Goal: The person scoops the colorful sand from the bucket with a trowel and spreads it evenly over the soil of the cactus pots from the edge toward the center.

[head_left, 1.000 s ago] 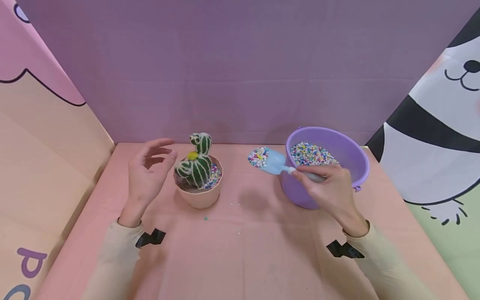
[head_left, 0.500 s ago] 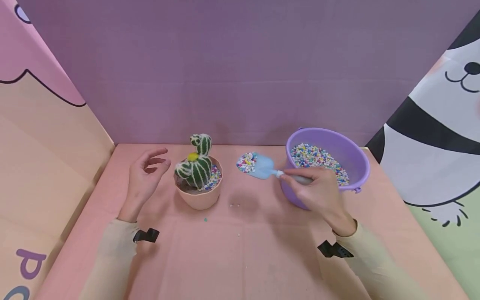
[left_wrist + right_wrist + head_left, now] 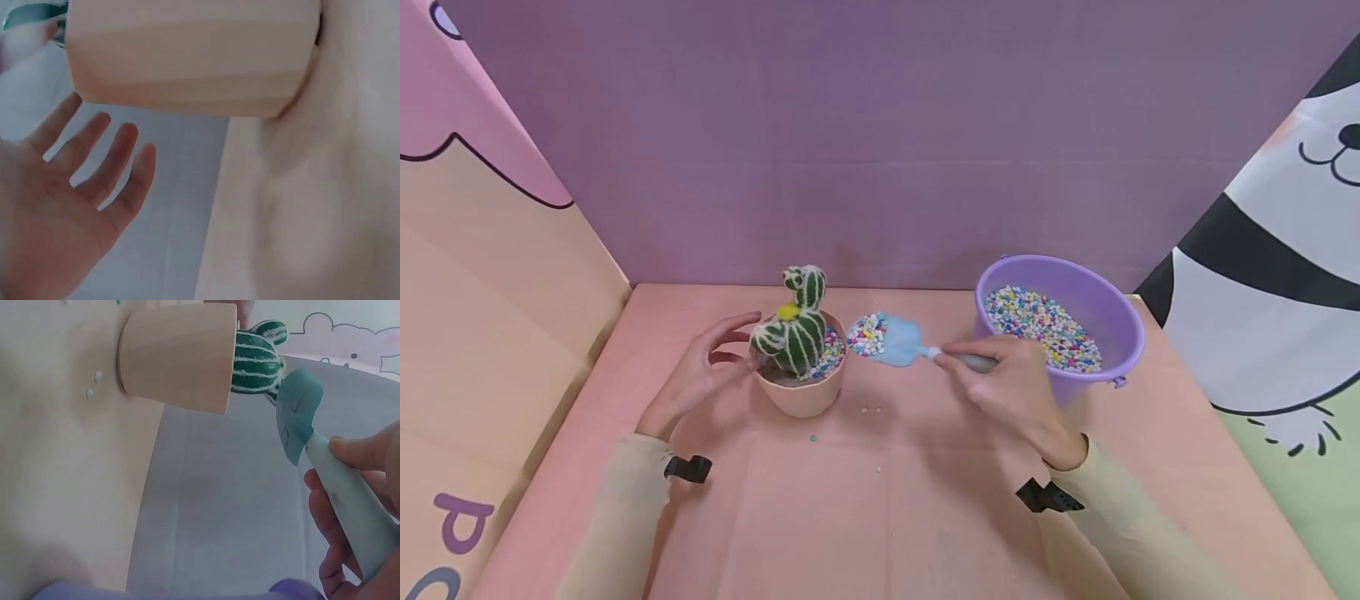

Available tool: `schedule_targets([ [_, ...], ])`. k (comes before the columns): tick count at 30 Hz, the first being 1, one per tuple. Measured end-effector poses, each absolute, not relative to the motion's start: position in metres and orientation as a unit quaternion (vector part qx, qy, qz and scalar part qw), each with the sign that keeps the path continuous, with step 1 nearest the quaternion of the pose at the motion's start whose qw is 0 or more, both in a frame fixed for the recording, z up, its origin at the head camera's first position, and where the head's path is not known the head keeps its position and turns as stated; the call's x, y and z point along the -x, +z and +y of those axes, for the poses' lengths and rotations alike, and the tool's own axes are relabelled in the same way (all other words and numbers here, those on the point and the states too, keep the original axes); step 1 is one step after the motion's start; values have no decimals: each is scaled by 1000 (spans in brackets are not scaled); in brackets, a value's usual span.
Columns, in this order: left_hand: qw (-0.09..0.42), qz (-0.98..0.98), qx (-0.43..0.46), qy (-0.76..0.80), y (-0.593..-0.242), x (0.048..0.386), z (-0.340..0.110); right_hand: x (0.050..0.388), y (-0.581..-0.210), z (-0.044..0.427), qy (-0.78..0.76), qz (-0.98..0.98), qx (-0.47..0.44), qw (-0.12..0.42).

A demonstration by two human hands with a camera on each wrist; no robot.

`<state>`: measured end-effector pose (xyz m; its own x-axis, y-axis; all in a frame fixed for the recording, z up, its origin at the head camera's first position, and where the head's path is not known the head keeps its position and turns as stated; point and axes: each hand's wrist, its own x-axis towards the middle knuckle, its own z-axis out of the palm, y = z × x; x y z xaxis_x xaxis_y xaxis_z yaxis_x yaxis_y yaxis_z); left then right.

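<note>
My right hand (image 3: 1015,379) grips the pale handle of a light blue trowel (image 3: 901,340), fingers wrapped round it in the right wrist view. Colourful pebbles (image 3: 868,335) lie heaped on the blade, held level just right of the flower pot's rim. The peach flower pot (image 3: 801,398) holds a green cactus (image 3: 801,342) with white stripes and a yellow flower; similar pebbles cover the pot's right side. Beside the pot's left rim is my left hand (image 3: 700,375), its fingers spread and slightly bent. In the left wrist view the fingertips (image 3: 145,156) lie close to the pot wall.
A purple bucket (image 3: 1116,333) with many colourful pebbles inside stands at the right, behind my right hand. A few stray pebbles (image 3: 871,409) lie on the pink tabletop (image 3: 820,517). A purple backdrop (image 3: 887,167) rises behind the table, with printed panels on both sides.
The right hand has carried the loaded trowel left from the bucket to the pot's right edge. The left hand has lowered and moved right, up to the pot's left rim.
</note>
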<state>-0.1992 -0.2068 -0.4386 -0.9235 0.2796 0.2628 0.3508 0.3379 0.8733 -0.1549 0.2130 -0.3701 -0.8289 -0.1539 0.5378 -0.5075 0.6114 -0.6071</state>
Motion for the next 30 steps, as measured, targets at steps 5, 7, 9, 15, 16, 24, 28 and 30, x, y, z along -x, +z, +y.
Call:
schedule_targets([
  [5, 15, -805, 214, -553, -444, 203, -206, 157, -373, 207, 398, -869, -202, 214],
  [7, 11, -807, 215, -550, -445, 203, -205, 158, -374, 204, 397, -870, -205, 209],
  [9, 9, -812, 225, -538, -446, 204, -204, 158, -374, 202, 401, -871, -205, 199],
  [15, 2, -824, 241, -513, -447, 205, -203, 158, -373, 194, 395, -883, -191, 164],
  [16, 1, -825, 240, -512, -447, 205, -203, 159, -373, 193, 391, -887, -187, 158],
  [24, 6, -842, 222, -492, -446, 202, -205, 163, -374, 184, 349, -897, -219, 158],
  [28, 24, -861, 211, -463, -445, 199, -202, 165, -371, 180, 334, -899, -231, 166],
  [30, 34, -869, 205, -449, -444, 198, -200, 166, -370, 179, 326, -902, -230, 164],
])
